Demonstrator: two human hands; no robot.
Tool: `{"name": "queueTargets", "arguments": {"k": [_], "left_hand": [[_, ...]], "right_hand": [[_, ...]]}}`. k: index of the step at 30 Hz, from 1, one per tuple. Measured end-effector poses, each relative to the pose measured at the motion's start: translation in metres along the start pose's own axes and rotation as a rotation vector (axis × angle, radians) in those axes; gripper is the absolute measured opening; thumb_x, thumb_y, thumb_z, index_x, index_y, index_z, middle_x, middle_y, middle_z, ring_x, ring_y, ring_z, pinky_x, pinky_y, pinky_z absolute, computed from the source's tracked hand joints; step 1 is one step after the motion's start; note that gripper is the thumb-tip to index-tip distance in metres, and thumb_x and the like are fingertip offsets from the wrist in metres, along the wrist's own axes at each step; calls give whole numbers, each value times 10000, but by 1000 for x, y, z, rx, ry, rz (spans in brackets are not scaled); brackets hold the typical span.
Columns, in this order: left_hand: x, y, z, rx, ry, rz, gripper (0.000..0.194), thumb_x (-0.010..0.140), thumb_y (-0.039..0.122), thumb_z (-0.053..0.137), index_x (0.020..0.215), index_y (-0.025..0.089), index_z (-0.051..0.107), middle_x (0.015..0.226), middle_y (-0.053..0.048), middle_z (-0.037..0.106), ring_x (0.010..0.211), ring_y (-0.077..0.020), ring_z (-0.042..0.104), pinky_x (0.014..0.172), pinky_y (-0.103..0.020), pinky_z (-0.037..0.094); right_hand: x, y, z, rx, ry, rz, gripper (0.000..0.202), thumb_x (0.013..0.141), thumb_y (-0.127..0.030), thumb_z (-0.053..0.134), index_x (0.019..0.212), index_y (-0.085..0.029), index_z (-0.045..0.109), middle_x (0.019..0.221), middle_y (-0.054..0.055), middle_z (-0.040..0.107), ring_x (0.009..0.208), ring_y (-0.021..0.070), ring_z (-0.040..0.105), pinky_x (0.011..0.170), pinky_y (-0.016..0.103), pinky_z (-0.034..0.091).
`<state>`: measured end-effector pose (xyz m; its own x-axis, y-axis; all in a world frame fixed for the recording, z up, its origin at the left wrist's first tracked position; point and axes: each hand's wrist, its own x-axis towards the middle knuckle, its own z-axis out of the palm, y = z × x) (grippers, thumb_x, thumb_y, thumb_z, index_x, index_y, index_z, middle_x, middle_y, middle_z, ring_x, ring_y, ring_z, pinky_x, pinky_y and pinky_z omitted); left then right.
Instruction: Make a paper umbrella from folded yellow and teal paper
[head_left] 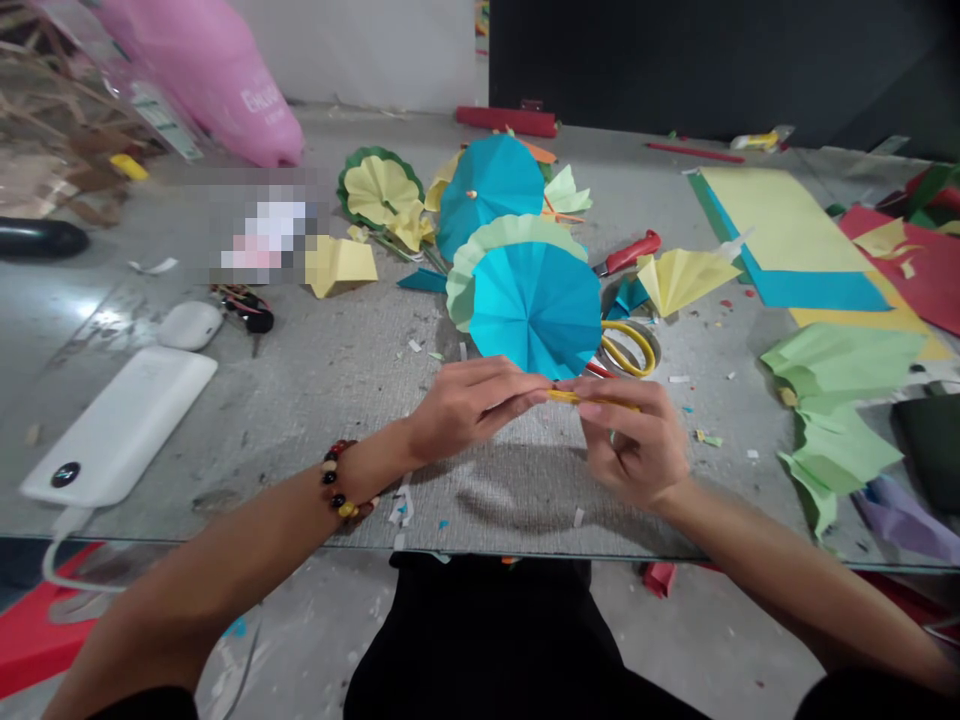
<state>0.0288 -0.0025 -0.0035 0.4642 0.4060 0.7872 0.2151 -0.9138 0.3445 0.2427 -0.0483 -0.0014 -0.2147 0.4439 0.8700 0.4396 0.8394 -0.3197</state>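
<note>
Between my two hands is a narrow yellow strip (pixel 564 397) that looks like tightly folded paper. My left hand (pixel 480 402) pinches its left end, with the fingers closed. The fingers of my right hand (pixel 634 435) grip its other end, covering much of it. Just beyond my fingertips lies a pleated blue paper disc (pixel 536 310), overlapping a pale green scalloped paper disc (pixel 459 270). Another blue paper disc (pixel 491 190) is behind them. To their right, scissors with yellow handles (pixel 628 350) lie beside a roll of tape (pixel 655 343), partly hidden.
A red-handled cutter (pixel 634 253) and a yellow paper fan (pixel 682 280) lie beyond my right hand. Paper sheets (pixel 780 220) and crumpled green paper (pixel 844 400) are at right. A white power bank (pixel 124 425) with a cable is at left. Paper scraps dot the table (pixel 300 400).
</note>
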Motion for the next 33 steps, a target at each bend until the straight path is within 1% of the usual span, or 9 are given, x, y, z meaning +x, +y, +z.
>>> {"name": "queueTargets", "arguments": {"k": [5,8,12,14,18,23,27,30,33], "left_hand": [[1,0,2,57,-23,56,117,959,170,679,1070,131,677,920,-61,773,852,-152,723,800,-264,598],[2,2,2,75,3,45,141,959,156,675,1100,142,672,915,-49,770,824,-144,713,779,-260,591],[1,8,0,88,17,35,244,970,132,649,1214,147,645,965,-53,773,864,-146,716,802,-273,594],[0,10,-2,88,6,65,307,977,136,641,1283,164,618,1049,-65,775,951,-153,726,856,-292,602],[-1,10,-6,97,-22,125,335,950,164,703,1274,192,622,1164,-61,773,1047,-145,733,897,-283,607],[-2,11,-7,101,-68,153,251,941,209,728,1183,194,667,1170,-63,779,984,-158,758,832,-291,615],[1,13,-9,81,-37,106,195,977,176,670,1169,208,671,1163,-49,785,1042,-151,758,847,-279,618],[5,15,-12,100,-87,173,194,963,183,691,1155,181,672,1088,-50,804,1000,-156,772,847,-274,623],[8,16,-14,144,-51,199,183,932,226,739,1098,174,681,1032,-45,813,924,-158,785,818,-269,629]], "right_hand": [[-1,-1,0,55,-98,9,505,895,47,530,1294,-251,611,1234,87,705,1088,222,751,902,423,674],[-1,0,3,43,-46,78,494,896,-7,586,1322,-256,586,1219,90,711,1077,241,742,877,465,668],[-3,3,5,3,41,245,372,912,-112,660,1252,-257,609,1039,39,748,857,181,743,668,323,639],[-4,4,5,-20,52,278,308,917,-138,676,1199,-253,631,985,24,749,811,158,728,625,277,604],[-3,2,4,-14,65,221,308,923,-128,667,1210,-230,621,984,35,749,818,167,732,693,313,608],[3,2,3,30,23,146,246,962,-85,560,1134,-230,659,829,7,734,627,131,641,587,291,548],[4,4,2,23,-8,125,314,910,-51,641,1159,-239,676,888,16,778,653,138,680,615,297,589],[5,0,1,9,-21,108,380,858,-10,697,1164,-235,689,951,26,807,695,147,729,634,286,627],[8,-6,1,-11,-16,112,382,841,5,714,1134,-240,708,928,12,816,694,146,751,647,271,649]]}}
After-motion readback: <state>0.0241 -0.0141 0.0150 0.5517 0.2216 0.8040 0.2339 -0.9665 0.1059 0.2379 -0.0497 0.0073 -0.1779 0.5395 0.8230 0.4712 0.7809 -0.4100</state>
